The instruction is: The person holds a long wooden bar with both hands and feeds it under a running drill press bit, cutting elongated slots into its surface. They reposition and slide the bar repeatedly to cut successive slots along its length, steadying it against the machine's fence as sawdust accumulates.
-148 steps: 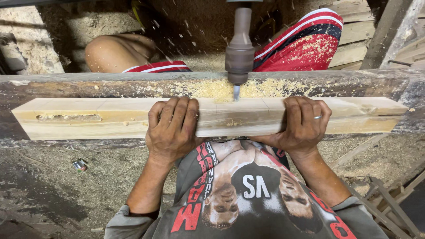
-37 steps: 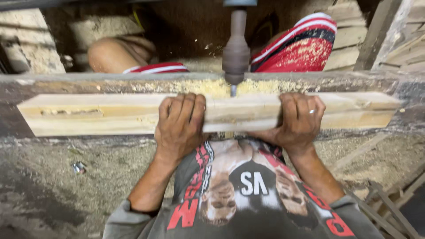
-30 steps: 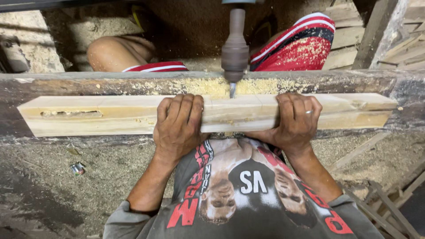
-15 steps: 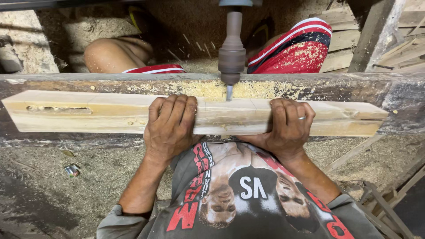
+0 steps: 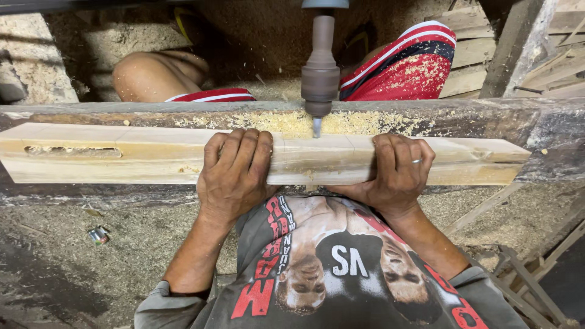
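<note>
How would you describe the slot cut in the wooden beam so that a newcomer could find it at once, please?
Start at the long pale wooden beam lying across the dark sawdust-strewn machine bed, held by the left hand and right hand. Follow it to its far left end, well beyond the left hand. The slot is a narrow, rough-edged cut running lengthwise, unlike the open notch at the right end.

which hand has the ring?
The right hand, with a silver band on one finger. The left hand is bare. Both grip the wooden beam.
</note>
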A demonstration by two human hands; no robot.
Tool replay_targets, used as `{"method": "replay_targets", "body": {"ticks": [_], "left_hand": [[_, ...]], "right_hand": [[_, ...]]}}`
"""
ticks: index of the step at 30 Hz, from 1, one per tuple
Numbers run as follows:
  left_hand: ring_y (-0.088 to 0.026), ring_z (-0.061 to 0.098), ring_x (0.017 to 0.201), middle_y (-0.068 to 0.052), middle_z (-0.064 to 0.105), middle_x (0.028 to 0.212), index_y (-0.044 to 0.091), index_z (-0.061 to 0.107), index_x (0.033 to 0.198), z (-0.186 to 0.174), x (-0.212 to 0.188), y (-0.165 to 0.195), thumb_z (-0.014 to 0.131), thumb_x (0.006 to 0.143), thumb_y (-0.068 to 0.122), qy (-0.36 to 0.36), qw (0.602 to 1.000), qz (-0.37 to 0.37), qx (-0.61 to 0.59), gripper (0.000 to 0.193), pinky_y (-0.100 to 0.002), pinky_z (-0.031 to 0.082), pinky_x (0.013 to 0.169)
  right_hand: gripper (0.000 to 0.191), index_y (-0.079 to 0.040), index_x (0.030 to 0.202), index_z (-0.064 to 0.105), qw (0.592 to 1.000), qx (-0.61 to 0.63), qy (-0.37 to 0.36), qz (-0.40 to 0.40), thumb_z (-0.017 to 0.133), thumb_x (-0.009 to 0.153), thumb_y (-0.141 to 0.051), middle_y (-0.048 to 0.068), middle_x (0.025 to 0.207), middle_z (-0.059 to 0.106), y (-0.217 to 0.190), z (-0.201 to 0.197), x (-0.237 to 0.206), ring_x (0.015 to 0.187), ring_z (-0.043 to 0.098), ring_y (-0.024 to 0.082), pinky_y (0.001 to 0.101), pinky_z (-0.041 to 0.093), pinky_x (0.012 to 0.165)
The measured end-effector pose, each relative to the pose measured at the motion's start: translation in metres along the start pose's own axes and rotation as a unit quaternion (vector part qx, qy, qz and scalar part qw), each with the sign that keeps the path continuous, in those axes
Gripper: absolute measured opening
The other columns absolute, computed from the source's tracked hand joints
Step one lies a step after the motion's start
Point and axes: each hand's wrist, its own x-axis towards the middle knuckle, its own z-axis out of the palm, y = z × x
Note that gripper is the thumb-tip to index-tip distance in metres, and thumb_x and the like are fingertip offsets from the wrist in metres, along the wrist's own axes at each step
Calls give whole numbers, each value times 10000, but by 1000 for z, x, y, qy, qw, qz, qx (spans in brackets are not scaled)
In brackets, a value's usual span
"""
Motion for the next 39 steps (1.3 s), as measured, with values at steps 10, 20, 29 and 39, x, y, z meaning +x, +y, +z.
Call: {"method": "replay_targets", "body": {"ticks": [10,20,29,39], "left_hand": [[-254,608,1130,-98,639,1166,40,638,1239,1,1,0,797,690,340,-1,1000,-6,21,646,-419,412,1028],[-269,609,1128,-128,640,1167,-2,621,1250,8,3,3,763,720,308,22,1000,-16,11,631,-422,413,1003],[-285,607,1130,-141,638,1178,-20,605,1251,9,20,-8,808,759,471,38,999,0,3,724,-444,417,1006],[-255,613,1123,-112,647,1163,20,617,1250,9,-2,4,803,760,341,24,999,-19,21,614,-413,412,1021]], "right_hand": [[970,7,1081,632,1000,4,-3,-2,786,690,-868,134,1015,631,4,1,5,968,626,299,469,400,981],[975,9,1113,632,999,9,14,-41,834,705,-853,133,1049,622,21,4,19,966,619,305,479,403,994],[976,8,1125,632,998,-7,26,-48,821,725,-862,133,1043,621,26,4,35,971,627,316,494,426,981],[988,15,1098,634,999,-13,17,-46,773,712,-884,143,1034,622,17,3,15,960,615,312,490,424,971]]}}
